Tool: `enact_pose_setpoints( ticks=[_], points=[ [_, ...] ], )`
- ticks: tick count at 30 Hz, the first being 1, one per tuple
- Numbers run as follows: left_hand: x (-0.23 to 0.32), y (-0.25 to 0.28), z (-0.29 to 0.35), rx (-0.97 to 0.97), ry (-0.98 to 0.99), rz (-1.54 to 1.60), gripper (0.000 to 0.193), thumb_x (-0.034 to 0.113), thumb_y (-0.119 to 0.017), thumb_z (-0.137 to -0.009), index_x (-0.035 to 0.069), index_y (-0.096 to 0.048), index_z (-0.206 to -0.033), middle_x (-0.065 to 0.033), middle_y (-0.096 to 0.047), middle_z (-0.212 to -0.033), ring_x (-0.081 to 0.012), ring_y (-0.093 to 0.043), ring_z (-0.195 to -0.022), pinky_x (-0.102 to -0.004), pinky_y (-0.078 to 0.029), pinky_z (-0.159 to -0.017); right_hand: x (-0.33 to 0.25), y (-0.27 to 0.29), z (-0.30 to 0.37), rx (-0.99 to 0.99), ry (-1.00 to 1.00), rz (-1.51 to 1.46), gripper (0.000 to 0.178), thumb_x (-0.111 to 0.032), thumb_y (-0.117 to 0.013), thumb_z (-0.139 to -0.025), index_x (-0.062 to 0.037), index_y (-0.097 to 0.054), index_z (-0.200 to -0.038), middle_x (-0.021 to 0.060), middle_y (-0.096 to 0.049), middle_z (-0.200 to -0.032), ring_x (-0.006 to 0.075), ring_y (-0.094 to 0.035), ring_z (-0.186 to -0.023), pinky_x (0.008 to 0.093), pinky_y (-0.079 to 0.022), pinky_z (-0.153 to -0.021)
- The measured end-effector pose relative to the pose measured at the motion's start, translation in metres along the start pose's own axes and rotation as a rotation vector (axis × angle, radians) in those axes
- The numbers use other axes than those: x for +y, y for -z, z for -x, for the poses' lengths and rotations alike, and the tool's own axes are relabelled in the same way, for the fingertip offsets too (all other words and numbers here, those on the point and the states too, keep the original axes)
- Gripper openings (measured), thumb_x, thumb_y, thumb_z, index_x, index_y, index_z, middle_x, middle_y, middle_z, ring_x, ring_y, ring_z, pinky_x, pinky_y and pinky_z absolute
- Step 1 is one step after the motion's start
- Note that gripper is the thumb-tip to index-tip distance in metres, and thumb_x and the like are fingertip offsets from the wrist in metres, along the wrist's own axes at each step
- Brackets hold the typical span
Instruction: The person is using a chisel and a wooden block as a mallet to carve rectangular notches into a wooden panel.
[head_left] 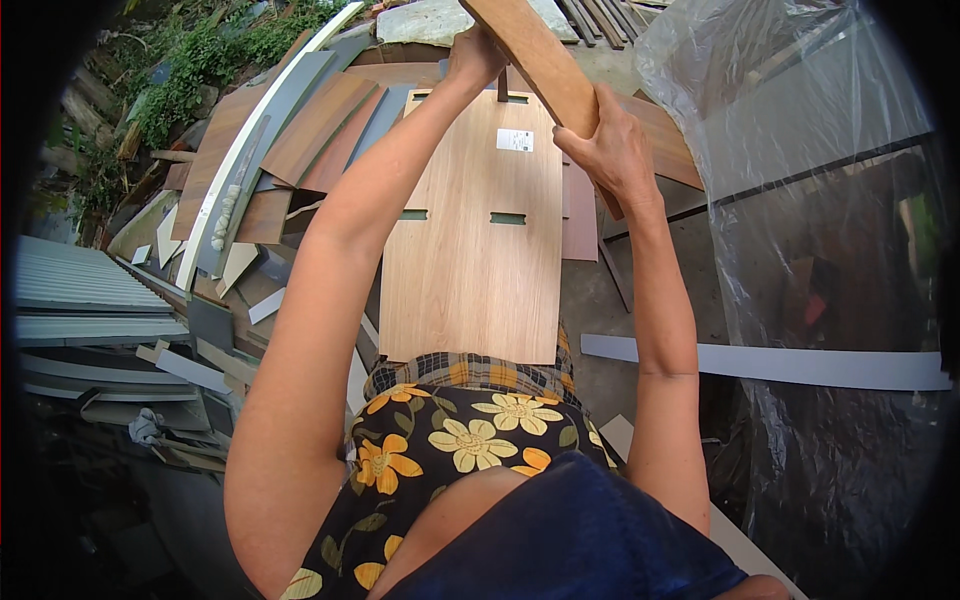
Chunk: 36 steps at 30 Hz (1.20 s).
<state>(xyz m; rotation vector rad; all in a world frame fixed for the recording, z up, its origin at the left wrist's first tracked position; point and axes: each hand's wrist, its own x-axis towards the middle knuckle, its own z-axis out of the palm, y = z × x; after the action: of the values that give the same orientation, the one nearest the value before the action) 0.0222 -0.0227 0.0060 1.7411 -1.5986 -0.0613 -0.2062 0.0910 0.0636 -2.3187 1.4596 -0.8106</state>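
My right hand [615,150] is closed round a thick brown wooden plank [535,65], thumb along one edge and fingers over the other. The plank slants from the top of the view down to my right wrist. Beside its far end my left hand [477,58] is a fist. A dark brown stick [503,87] comes out below this fist, its lower end at a slot; the plank hides part of the fingers and the stick's top. A pale wood-grain panel [470,270] lies lengthwise before me, its near edge at my lap. It has several green-lined slots [508,218] and a white label [515,140].
Left of the panel lie overlapping offcut boards [320,120] and a long white strip [235,140]. Grey corrugated sheets [90,290] are stacked at far left. Clear plastic sheeting [780,130] hangs on the right, with a white strip [800,365] in front. Plants [210,70] grow behind.
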Motion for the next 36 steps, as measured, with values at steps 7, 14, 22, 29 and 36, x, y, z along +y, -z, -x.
enact_pose_setpoints(
  ticks=[7, 14, 22, 29, 36],
  points=[
    [-0.007, 0.002, 0.02, 0.197, -0.071, 0.276, 0.049, 0.036, -0.08, -0.076, 0.003, -0.06, -0.106, -0.0147, -0.071, -0.089, -0.0301, -0.07, -0.087, -0.0397, -0.055, -0.077, -0.003, 0.01, 0.002, 0.062, -0.021, -0.039, 0.062, -0.036, -0.068, -0.068, 0.0022, -0.057, -0.116, 0.0253, -0.067, -0.09, 0.0364, -0.067, -0.081, 0.0439, -0.052, -0.075],
    [0.002, 0.005, 0.014, 0.098, -0.11, 0.153, 0.046, 0.031, -0.076, -0.079, 0.002, -0.057, -0.109, -0.0137, -0.071, -0.09, -0.0306, -0.07, -0.088, -0.0396, -0.055, -0.078, -0.001, 0.002, -0.004, 0.002, -0.003, -0.033, 0.064, -0.038, -0.068, -0.067, 0.0025, -0.057, -0.116, 0.0263, -0.067, -0.09, 0.0376, -0.068, -0.08, 0.0448, -0.053, -0.074],
    [0.005, 0.01, 0.026, 0.155, -0.107, 0.332, 0.041, 0.023, -0.073, -0.081, 0.001, -0.056, -0.11, -0.017, -0.07, -0.092, -0.0341, -0.069, -0.088, -0.0411, -0.055, -0.077, -0.003, 0.008, -0.004, 0.066, -0.009, -0.02, 0.062, -0.037, -0.068, -0.067, 0.0029, -0.057, -0.113, 0.0268, -0.067, -0.087, 0.0378, -0.068, -0.078, 0.045, -0.053, -0.073],
    [0.012, -0.005, 0.02, 0.153, -0.156, 0.204, 0.03, 0.017, -0.069, -0.081, -0.002, -0.056, -0.1, -0.0189, -0.069, -0.081, -0.0373, -0.068, -0.079, -0.0416, -0.055, -0.074, 0.0, -0.003, -0.005, 0.053, 0.025, 0.002, 0.058, -0.036, -0.068, -0.068, 0.0019, -0.057, -0.111, 0.0257, -0.067, -0.086, 0.038, -0.067, -0.079, 0.0445, -0.052, -0.073],
    [0.018, -0.006, 0.032, 0.248, -0.191, 0.423, 0.031, 0.017, -0.071, -0.081, -0.001, -0.057, -0.101, -0.0188, -0.069, -0.084, -0.0343, -0.069, -0.081, -0.0397, -0.054, -0.073, 0.002, 0.004, 0.001, 0.137, -0.011, -0.018, 0.054, -0.031, -0.066, -0.068, -0.0009, -0.057, -0.112, 0.023, -0.068, -0.084, 0.0404, -0.067, -0.079, 0.047, -0.052, -0.072]
  ],
)
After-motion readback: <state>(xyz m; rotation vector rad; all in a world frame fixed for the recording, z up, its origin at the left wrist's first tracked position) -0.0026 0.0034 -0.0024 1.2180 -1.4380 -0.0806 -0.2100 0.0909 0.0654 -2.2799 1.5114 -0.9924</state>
